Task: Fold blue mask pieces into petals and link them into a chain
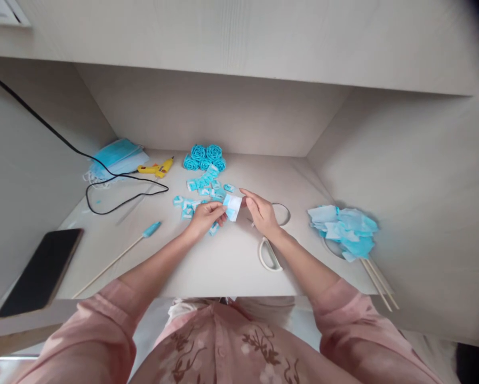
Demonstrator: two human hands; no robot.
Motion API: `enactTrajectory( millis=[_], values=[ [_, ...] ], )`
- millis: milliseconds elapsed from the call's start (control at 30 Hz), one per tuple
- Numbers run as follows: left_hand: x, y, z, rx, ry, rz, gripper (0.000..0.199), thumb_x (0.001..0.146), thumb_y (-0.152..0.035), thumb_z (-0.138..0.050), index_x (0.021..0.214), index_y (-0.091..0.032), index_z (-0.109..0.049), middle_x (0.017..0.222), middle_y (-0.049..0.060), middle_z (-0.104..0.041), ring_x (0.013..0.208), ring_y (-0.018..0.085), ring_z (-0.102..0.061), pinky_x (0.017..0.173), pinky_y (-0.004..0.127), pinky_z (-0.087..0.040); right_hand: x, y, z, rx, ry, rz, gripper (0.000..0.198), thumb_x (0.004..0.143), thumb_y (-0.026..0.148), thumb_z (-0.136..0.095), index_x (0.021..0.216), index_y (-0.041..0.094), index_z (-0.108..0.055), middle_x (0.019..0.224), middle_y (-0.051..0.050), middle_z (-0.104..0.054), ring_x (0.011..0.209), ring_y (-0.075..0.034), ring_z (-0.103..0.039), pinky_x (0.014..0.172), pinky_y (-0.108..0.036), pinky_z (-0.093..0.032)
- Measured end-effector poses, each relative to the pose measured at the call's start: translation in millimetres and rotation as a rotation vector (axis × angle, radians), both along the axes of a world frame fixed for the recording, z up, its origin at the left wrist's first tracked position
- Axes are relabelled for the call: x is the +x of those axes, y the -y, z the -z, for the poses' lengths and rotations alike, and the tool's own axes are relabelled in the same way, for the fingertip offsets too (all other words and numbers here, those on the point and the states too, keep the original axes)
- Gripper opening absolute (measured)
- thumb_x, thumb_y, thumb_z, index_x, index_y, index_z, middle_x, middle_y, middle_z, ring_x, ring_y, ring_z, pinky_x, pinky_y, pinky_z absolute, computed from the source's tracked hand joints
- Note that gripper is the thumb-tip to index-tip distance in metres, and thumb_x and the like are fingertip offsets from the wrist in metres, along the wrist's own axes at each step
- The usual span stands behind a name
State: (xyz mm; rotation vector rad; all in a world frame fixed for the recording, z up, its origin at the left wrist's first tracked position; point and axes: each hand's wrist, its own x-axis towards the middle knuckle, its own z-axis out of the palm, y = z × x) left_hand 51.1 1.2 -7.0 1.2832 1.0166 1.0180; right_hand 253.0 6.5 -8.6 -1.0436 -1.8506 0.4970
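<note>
My left hand pinches a small folded piece of blue and white mask fabric between thumb and fingers. At that piece's right edge is my right hand, its fingers stretched out and close together; whether they touch the fabric is hard to tell. Under and behind the hands lie several small folded blue and white pieces. Beyond them sits a cluster of blue fabric roses. A thin stick with a blue wrapped tip lies left of my left forearm.
Far left are blue face masks, a yellow glue gun and its looping black cord. A dark flat slab lies at the left edge. A white protractor-like half ring and blue scraps with sticks are right.
</note>
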Motion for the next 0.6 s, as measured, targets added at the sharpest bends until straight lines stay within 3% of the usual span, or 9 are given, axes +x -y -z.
enactTrajectory(
  millis=[300,600],
  values=[
    [6.1,2.2,1.7,-0.001,-0.016,0.067,0.041,0.076,-0.054,-0.067,0.065,-0.015,-0.060,0.057,-0.001,-0.061,0.046,0.008,-0.053,0.050,0.021,-0.042,2.5,0.2,1.1,0.048,0.029,0.031,0.042,0.101,0.041,-0.039,0.127,0.020,-0.064,0.105,-0.009,-0.074,0.094,-0.020,-0.070,0.089,-0.036,-0.053],
    [7.3,5.5,2.1,0.067,-0.100,0.124,0.042,0.077,-0.055,-0.065,0.063,-0.015,-0.058,0.056,-0.001,-0.059,0.045,0.007,-0.051,0.048,0.020,-0.041,-3.2,0.0,-8.1,-0.217,-0.160,-0.136,0.041,0.095,0.052,-0.049,0.110,0.021,-0.072,0.103,-0.006,-0.075,0.097,-0.020,-0.069,0.088,-0.033,-0.052]
  ],
)
